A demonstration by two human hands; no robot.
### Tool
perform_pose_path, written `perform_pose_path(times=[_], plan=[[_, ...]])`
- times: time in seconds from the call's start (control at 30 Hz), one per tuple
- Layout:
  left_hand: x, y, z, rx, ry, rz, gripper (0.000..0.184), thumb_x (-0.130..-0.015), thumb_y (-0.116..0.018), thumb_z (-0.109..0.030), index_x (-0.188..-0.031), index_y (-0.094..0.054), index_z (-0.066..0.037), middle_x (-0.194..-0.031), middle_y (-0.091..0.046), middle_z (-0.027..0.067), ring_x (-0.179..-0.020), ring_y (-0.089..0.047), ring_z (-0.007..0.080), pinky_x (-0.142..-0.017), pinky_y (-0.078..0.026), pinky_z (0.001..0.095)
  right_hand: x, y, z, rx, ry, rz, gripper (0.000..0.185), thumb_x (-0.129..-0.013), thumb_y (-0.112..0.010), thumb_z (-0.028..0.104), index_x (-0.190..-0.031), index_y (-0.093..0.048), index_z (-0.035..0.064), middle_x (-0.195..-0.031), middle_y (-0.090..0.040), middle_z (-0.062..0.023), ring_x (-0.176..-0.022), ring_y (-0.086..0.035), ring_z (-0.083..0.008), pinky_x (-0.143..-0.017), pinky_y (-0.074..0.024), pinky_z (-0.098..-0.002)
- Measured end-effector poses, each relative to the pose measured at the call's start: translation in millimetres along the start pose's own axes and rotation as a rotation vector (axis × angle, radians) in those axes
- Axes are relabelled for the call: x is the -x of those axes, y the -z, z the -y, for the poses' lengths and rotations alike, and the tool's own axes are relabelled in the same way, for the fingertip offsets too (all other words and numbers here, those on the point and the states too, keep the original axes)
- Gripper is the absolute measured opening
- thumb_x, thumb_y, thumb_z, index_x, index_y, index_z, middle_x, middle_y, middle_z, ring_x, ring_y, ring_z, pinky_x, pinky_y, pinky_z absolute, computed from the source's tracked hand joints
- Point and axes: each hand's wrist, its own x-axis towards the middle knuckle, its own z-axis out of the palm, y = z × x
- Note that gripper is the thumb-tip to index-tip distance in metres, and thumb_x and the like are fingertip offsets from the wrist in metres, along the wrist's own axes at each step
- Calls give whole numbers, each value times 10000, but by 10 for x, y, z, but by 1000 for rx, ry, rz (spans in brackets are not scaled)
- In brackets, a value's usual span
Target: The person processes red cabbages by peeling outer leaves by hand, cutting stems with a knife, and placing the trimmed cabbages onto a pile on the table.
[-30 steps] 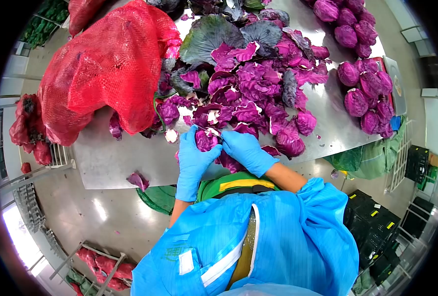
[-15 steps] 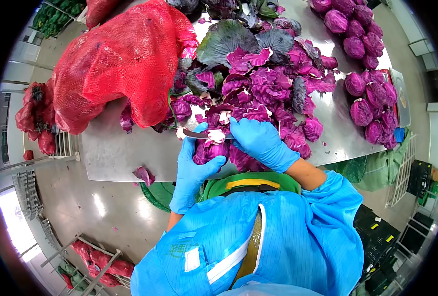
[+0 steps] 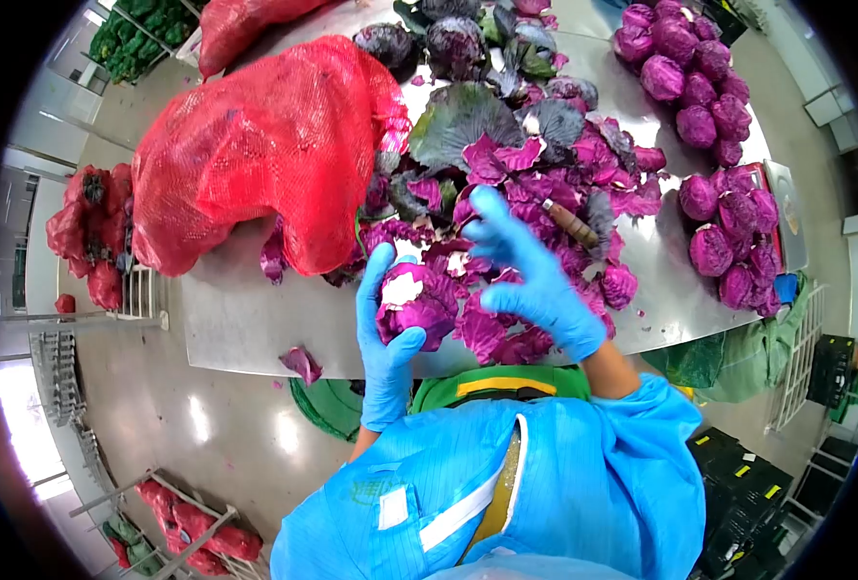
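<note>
My left hand [image 3: 382, 338], in a blue glove, is wrapped round the side of a red cabbage [image 3: 419, 314], whose pale cut stem end faces up. Just right of the cabbage my right hand [image 3: 525, 275], also gloved, hangs open with fingers spread and nothing in it. Beyond that hand, a knife with a wooden handle [image 3: 572, 223] lies on the heap of loose purple leaves [image 3: 535, 184]; its blade is hidden from view.
A red mesh sack [image 3: 264, 155] bulges on the left of the metal table [image 3: 245, 329]. Trimmed cabbages [image 3: 699, 77] are piled at the back right, with more cabbages [image 3: 728, 232] beside a scale-like tray [image 3: 785, 213]. Untrimmed dark cabbages [image 3: 458, 48] sit at the back.
My right hand has let go of the knife, which now lies on the leaves, and has opened. The cabbage's stem end now shows a flat white cut. My left hand still holds it.
</note>
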Motion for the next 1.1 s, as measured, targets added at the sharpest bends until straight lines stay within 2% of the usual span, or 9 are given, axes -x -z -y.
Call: perform_pose_path(times=[0.13,0.2,0.27,0.53,0.63,0.8,0.87,0.97,1.1], plan=[[-81,-172,187,-192,-74,102,995,-676,-821,-391,-1475,-331,-58,-1429,-427,113,-1339,-397,257,-1131,-303,403,50,-377,-252,-597,-68,127,1059,-694,-852,351,-1513,-241,73,-1489,-371,-85,-1340,-393,-204,-1095,-355,-341],[-181,-42,114,-192,-87,210,812,-727,-787,-332,-1412,-453,-55,-1434,-443,118,-1341,-394,257,-1127,-296,392,48,-359,-305,-684,-52,84,987,-717,-835,250,-1500,-265,60,-1502,-361,-66,-1350,-387,-192,-1098,-361,-333],[-226,39,-103,-584,-62,302,717,-750,-779,-266,-1381,-504,-67,-1413,-482,101,-1320,-423,249,-1115,-312,385,98,-291,-204,-586,-59,54,963,-715,-833,191,-1492,-281,50,-1506,-356,-69,-1350,-385,-192,-1123,-329,-347],[-423,131,-454,-1053,-172,624,515,-851,-698,-272,-1295,-576,-43,-1236,-617,170,-1091,-610,323,-937,-481,378,128,-197,-218,-256,-89,63,951,-685,-847,218,-1470,-336,52,-1508,-360,-74,-1354,-387,-196,-1138,-308,-366],[-469,93,-444,-1140,-322,668,438,-873,-660,-274,-1237,-611,-36,-1176,-639,174,-1005,-631,357,-860,-512,401,154,-202,-125,-406,-179,66,924,-691,-840,180,-1463,-349,52,-1498,-374,-75,-1341,-406,-195,-1130,-323,-366],[-542,247,-335,-1095,-343,724,392,-893,-635,-284,-1162,-644,2,-1077,-678,168,-907,-660,339,-805,-527,388,180,-126,-136,-238,-189,139,909,-671,-821,96,-1457,-367,54,-1474,-408,-81,-1313,-440,-193,-1115,-346,-357],[-481,242,-310,-970,-190,637,414,-913,-624,-312,-1168,-642,13,-1052,-691,165,-895,-673,289,-800,-526,355,204,-155,-127,-302,-231,107,918,-660,-817,79,-1459,-366,59,-1469,-414,-84,-1309,-444,-193,-1116,-344,-358],[-332,315,-112,-612,197,410,509,-949,-601,-381,-1271,-587,13,-1098,-684,121,-968,-626,155,-835,-496,286,202,-234,-143,161,3,-33,977,-653,-846,158,-1478,-330,72,-1457,-414,-119,-1305,-442,-232,-1099,-358,-370],[-261,95,-50,-386,500,292,563,-960,-597,-326,-1398,-461,1,-1267,-594,62,-1119,-551,140,-968,-433,286,189,-316,-76,611,188,-158,1100,-587,-875,256,-1497,-285,75,-1442,-412,-157,-1277,-447,-316,-1069,-389,-397]])
